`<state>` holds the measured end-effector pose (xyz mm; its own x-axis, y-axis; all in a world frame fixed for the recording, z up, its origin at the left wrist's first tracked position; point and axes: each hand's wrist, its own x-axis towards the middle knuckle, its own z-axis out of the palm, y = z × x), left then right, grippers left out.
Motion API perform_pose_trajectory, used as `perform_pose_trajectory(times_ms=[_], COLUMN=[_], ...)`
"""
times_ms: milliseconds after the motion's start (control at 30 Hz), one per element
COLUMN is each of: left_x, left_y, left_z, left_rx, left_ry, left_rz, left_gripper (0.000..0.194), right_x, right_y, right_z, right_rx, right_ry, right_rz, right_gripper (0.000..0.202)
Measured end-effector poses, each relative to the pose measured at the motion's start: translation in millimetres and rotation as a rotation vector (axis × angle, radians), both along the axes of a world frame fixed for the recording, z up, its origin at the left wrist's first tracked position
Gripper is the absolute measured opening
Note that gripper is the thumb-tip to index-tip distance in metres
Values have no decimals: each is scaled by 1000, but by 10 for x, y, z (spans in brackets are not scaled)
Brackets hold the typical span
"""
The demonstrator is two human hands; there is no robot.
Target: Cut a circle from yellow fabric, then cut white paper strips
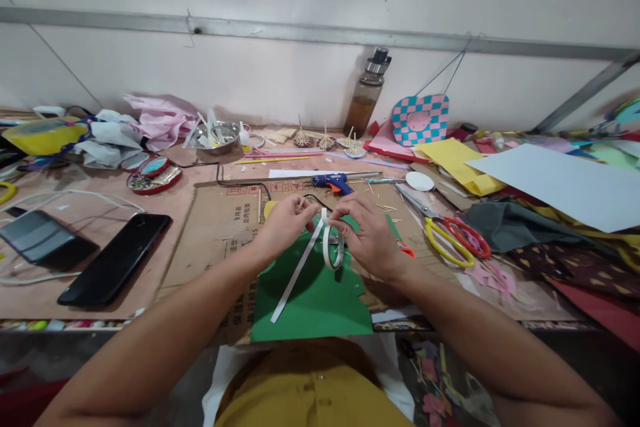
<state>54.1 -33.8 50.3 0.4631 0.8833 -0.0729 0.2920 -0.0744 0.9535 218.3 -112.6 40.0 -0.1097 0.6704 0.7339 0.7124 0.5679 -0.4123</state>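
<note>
Above a green sheet [310, 307], a narrow white paper strip [294, 281] is curled into a round loop at one end, with a long straight tail slanting down to the left. My right hand [370, 233] pinches it at the top of the loop. From the other side, my left hand [290, 223] has its fingertips closed at the strip's upper part, where tail and loop meet; its exact hold is partly hidden. A blue hot glue gun [330, 181] lies just beyond both hands.
Flattened cardboard [215, 233] lies under the green sheet. Scissors with yellow and red handles [450, 237] lie to the right, and a black phone [117, 260] to the left. Along the wall stand a metal bowl [227, 140] and a bottle [365, 97]. A cable crosses the back.
</note>
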Motion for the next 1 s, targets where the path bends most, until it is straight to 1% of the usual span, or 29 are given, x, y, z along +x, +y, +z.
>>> perform_pose_trajectory(times_ms=[67, 133, 200, 233, 267, 333, 400, 467, 567, 667, 833, 1000], left_x=[-19, -53, -100, -124, -144, -166, -158, -132, -99, -98, -112, -111], left_y=[25, 35, 20, 3, -19, -69, -111, -136, -145, -144, -156, -163], left_z=[14, 57, 115, 141, 162, 178, 162, 129, 91, 84, 92, 80], left_rx=[124, 219, 294, 323, 345, 370, 386, 386, 367, 396, 519, 638], left_ry=[5, -53, -128, -151, -159, -143, -106, -83, -84, -53, 84, 125], left_rz=[-3, 33, 55, 40, 3, -113, -210, -247, -233, -198, -125, -141], left_gripper=[15, 14, 20, 24, 29, 35, 36, 35, 26, 17, 15, 14], right_x=[23, 43, 57, 62, 66, 71, 74, 75, 77, 83, 90, 88], right_y=[15, 27, 38, 43, 47, 56, 62, 63, 57, 48, 41, 37], right_z=[5, 10, 8, 5, -1, -14, -23, -26, -14, 5, 21, 19], right_rx=[-35, -55, -58, -53, -47, -38, -28, -15, -1, -19, -35, -28], right_ry=[26, 47, 54, 54, 50, 39, 29, 20, 11, -5, -28, -69], right_rz=[3, 6, 1, -2, -6, -13, -22, -34, -44, -57, -78, -89], right_gripper=[11, 12, 12, 12, 12, 12, 12, 12, 11, 11, 10, 12])
